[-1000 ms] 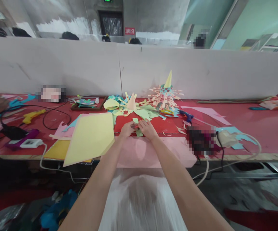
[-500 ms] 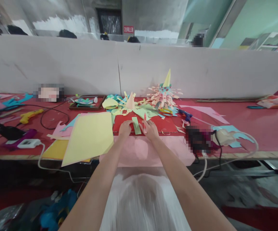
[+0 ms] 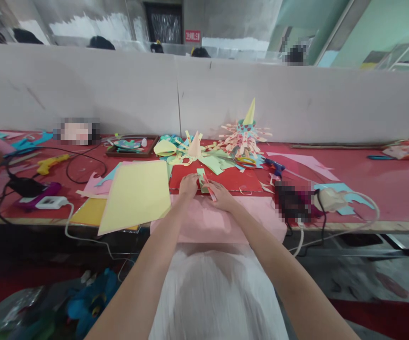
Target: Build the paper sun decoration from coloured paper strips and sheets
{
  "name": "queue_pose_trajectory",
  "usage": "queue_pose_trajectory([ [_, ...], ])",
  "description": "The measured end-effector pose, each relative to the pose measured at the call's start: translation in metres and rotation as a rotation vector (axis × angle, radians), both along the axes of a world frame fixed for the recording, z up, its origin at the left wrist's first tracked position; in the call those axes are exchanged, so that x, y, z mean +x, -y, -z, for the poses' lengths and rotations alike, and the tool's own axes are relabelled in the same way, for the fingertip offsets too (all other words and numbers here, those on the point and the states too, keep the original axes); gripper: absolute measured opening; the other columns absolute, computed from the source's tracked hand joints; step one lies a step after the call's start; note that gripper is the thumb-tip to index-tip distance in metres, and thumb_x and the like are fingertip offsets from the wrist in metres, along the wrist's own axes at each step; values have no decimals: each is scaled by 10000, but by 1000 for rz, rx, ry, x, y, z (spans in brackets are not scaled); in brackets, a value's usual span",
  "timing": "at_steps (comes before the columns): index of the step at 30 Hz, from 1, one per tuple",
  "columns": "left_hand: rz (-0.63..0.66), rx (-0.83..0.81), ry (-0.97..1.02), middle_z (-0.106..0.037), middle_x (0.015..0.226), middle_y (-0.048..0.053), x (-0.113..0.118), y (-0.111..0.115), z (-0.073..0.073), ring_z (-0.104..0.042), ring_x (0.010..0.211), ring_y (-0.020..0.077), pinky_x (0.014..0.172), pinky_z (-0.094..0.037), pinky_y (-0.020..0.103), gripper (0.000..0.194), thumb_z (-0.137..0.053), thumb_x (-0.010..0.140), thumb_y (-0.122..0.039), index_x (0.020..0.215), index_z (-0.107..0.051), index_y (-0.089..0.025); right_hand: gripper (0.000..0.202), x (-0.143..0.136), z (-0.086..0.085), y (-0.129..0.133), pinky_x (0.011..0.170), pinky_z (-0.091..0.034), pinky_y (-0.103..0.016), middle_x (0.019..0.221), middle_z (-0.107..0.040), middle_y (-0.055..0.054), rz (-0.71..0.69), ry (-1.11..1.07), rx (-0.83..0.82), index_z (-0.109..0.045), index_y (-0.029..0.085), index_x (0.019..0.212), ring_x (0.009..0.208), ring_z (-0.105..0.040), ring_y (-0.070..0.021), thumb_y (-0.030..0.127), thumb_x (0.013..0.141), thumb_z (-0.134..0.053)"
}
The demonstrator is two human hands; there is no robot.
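My left hand [image 3: 189, 185] rests on a red board [image 3: 236, 178], its fingers bunched against the left edge of a small green paper strip [image 3: 200, 173], holding it down. In my right hand [image 3: 221, 194] is a slim red pen-shaped tool [image 3: 209, 187], slanted across the strip; its exact kind is too small to tell. The fingertips of both hands partly cover the strip. Under my wrists lies a pink sheet [image 3: 208, 222] at the table's near edge. Just behind the board are green paper pieces [image 3: 218, 162] and a pale pink paper cone [image 3: 195, 147].
Left of the hands lie a large yellow sheet [image 3: 135, 196] and a yellow glue gun [image 3: 52, 164]. A paper figure with a yellow cone top [image 3: 250, 113], scissors [image 3: 246, 161] and a blue glue gun [image 3: 274, 166] are behind to the right. Cables and a white plug [image 3: 332, 201] lie right.
The red tool has tipped from nearly upright to slanting across the green strip. My left hand has moved closer to the strip. The view has shifted slightly.
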State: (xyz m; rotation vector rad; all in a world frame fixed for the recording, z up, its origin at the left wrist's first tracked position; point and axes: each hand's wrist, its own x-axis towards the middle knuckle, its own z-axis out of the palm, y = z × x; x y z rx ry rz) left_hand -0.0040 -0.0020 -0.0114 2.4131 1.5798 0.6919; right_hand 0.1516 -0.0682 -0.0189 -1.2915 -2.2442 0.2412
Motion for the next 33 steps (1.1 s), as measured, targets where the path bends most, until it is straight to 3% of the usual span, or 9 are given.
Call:
queue_pose_trajectory([
  [4, -8, 7, -16, -602, 1204, 78, 0, -1, 3, -527, 1131, 180, 990, -366, 304, 455, -374, 762, -12, 1119, -619, -155, 262, 2, 9, -5, 911, -398, -364, 1123, -589, -112, 67, -55, 58, -551, 185, 1053, 1074, -517, -223, 263, 807, -505],
  [8, 10, 20, -34, -612, 1189, 62, 0, -4, 5, -531, 1128, 172, 996, -368, 303, 470, -373, 747, 5, 1102, -626, -172, 221, 6, 16, -10, 839, -421, -335, 1024, -611, -95, 84, -133, 63, -579, 198, 996, 963, -552, -209, 192, 820, -446],
  [11, 19, 32, -35, -583, 1232, 48, 1, -3, 5, -509, 1157, 165, 1011, -365, 312, 473, -342, 774, -8, 1126, -604, -184, 209, 10, 17, -13, 783, -431, -308, 959, -611, -79, 155, -307, 40, -573, 203, 976, 886, -566, -191, 249, 839, -422],
  [16, 122, 97, -12, -474, 1347, 71, 2, 3, 3, -428, 1237, 160, 1056, -318, 302, 508, -369, 790, -48, 1284, -446, -135, 221, 19, 15, -19, 725, -416, -275, 775, -544, -20, 399, -704, 128, -499, 191, 852, 722, -507, -142, 387, 843, -397],
  [18, 84, 95, -20, -453, 1361, 97, 3, 4, 3, -425, 1239, 187, 1051, -324, 321, 508, -403, 810, -110, 1317, -392, -115, 210, 22, 14, -19, 720, -407, -276, 773, -517, -16, 552, -777, 140, -463, 194, 856, 721, -487, -140, 382, 847, -369],
  [20, -11, 70, -37, -459, 1350, 129, 5, 4, 4, -439, 1226, 217, 1028, -348, 348, 492, -402, 844, -186, 1326, -369, -95, 178, 23, 12, -17, 682, -398, -279, 738, -500, -8, 706, -745, 38, -444, 202, 885, 681, -478, -145, 335, 858, -329],
  [23, -92, 25, -105, -514, 1294, 134, 8, 1, 7, -449, 1217, 220, 1021, -345, 352, 395, -352, 884, -228, 1241, -471, -106, 162, 20, 9, -13, 630, -374, -284, 668, -480, 1, 830, -529, -160, -436, 209, 942, 623, -474, -165, 226, 850, -304],
  [27, -108, 13, -145, -565, 1231, 118, 11, 1, 6, -481, 1184, 198, 1005, -348, 316, 342, -313, 899, -203, 1128, -557, -131, 206, 16, 6, -7, 625, -365, -297, 658, -494, -22, 807, -293, -176, -444, 200, 975, 636, -496, -189, 170, 847, -287],
  [33, -134, -10, -174, -651, 1005, 154, 12, 9, -6, -604, 988, 231, 850, -444, 323, 346, -299, 901, -216, 996, -612, -103, 204, 19, 8, -1, 570, -361, -289, 625, -505, -23, 766, -248, -125, -452, 202, 972, 576, -497, -184, 171, 855, -289],
])
